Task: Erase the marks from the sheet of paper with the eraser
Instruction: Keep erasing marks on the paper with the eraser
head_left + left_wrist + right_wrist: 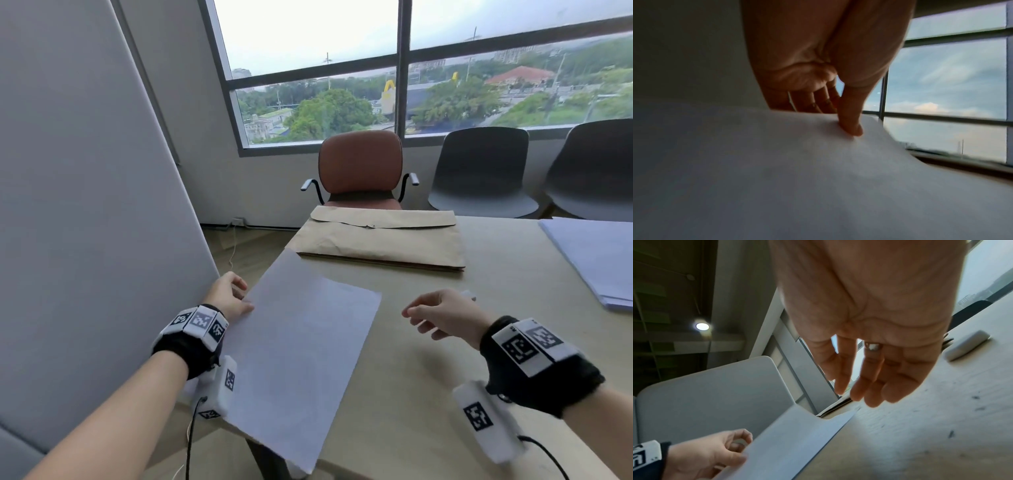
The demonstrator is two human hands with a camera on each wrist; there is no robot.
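A white sheet of paper (298, 356) lies slanted on the table, its left part hanging past the table's corner. No marks show on it from here. My left hand (241, 296) pinches the sheet's left edge, thumb (851, 126) on top and fingers underneath. My right hand (421, 318) hovers over the bare table to the right of the sheet, fingers (875, 386) relaxed and holding nothing. The white eraser (967, 345) lies on the table just beyond this hand; in the head view only its tip (468, 294) shows behind the knuckles.
A brown envelope (380, 240) lies at the far side of the wooden table (445, 394). A stack of white sheets (596, 260) sits at the right. A grey partition (85, 205) stands close on the left. Chairs stand behind the table. Dark specks (951, 433) dot the tabletop.
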